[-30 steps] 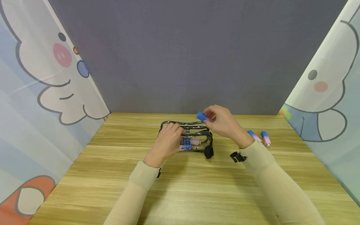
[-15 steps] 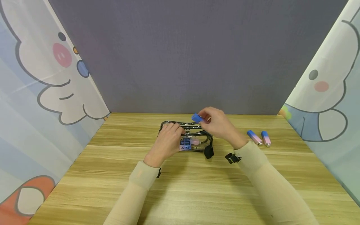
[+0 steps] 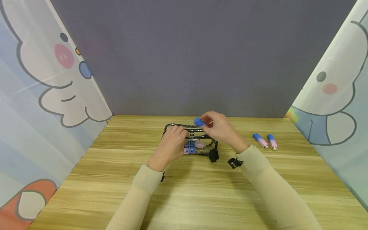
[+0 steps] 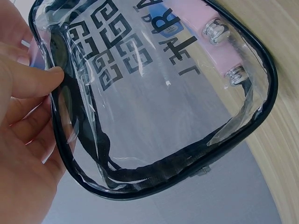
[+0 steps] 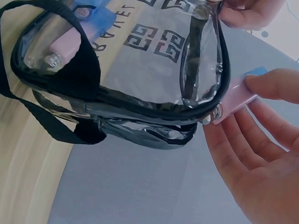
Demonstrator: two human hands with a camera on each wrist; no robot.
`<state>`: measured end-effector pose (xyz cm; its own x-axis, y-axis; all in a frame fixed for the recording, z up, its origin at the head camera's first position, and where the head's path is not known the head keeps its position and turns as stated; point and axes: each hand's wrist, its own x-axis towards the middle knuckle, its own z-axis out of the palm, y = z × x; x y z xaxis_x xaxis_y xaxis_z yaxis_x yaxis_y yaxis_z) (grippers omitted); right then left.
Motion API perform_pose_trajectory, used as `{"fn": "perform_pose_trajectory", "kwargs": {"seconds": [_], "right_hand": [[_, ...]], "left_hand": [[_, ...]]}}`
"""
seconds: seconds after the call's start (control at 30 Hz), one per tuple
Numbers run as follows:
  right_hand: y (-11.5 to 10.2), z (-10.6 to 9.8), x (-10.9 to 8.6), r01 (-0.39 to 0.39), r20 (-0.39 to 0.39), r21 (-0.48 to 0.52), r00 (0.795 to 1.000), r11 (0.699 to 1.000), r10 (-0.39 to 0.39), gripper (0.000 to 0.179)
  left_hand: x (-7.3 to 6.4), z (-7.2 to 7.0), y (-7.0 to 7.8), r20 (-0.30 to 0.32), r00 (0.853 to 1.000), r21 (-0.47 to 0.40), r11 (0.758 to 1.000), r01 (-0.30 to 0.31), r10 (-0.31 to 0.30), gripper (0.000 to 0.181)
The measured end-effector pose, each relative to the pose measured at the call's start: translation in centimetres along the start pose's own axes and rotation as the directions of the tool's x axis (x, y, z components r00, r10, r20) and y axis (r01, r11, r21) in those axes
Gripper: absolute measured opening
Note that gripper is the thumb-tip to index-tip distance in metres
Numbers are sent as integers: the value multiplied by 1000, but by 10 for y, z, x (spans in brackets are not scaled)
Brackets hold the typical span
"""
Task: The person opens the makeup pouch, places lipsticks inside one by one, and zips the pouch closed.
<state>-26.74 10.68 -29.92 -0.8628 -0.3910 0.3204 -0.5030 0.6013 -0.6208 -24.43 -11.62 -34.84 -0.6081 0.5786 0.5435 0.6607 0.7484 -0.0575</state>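
Note:
A clear plastic toiletry bag (image 3: 198,137) with black trim and dark lettering stands on the table. My left hand (image 3: 172,143) pinches its upper edge, thumb on one side and fingers on the other, as the left wrist view shows. Thumb and fingers of my right hand (image 3: 219,129) grip a slim blue-and-pink tube (image 5: 239,97) over the bag's right part. In the right wrist view, the tube's shiny silver end is at the rim of the bag's opening; I cannot tell whether it is inside. Similar tubes (image 4: 224,58) lie at the bag's bottom.
Two more blue-and-pink tubes (image 3: 260,141) lie side by side on the wooden table (image 3: 184,198), right of the bag. A black strap (image 5: 49,119) hangs from the bag's end. A grey panel (image 3: 184,57) stands behind the table, with cartoon-print sheets at both sides.
My right hand has moved left with its tube, from the bag's right end to above the opening. My left hand and the bag have stayed in place.

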Motion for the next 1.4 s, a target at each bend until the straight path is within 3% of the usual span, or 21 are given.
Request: {"fn": "perform_pose_trajectory", "kwargs": {"seconds": [0.3, 0.63, 1.03, 1.4], "right_hand": [[3, 8, 1, -12, 41, -22, 999, 1000, 13, 26], [1, 14, 3, 16, 72, -119, 997, 993, -7, 24], [-10, 13, 12, 40, 166, -300, 986, 953, 11, 20], [-18, 13, 13, 22, 212, -342, 976, 939, 54, 24]], "left_hand": [[0, 0, 0, 3, 1000, 4, 1000, 3, -3, 35], [1, 0, 0, 3, 1000, 13, 1000, 0, 0, 28], [0, 1, 0, -15, 1000, 12, 1000, -7, 7, 22], [0, 1, -1, -13, 1000, 12, 1000, -5, 6, 25]]}}
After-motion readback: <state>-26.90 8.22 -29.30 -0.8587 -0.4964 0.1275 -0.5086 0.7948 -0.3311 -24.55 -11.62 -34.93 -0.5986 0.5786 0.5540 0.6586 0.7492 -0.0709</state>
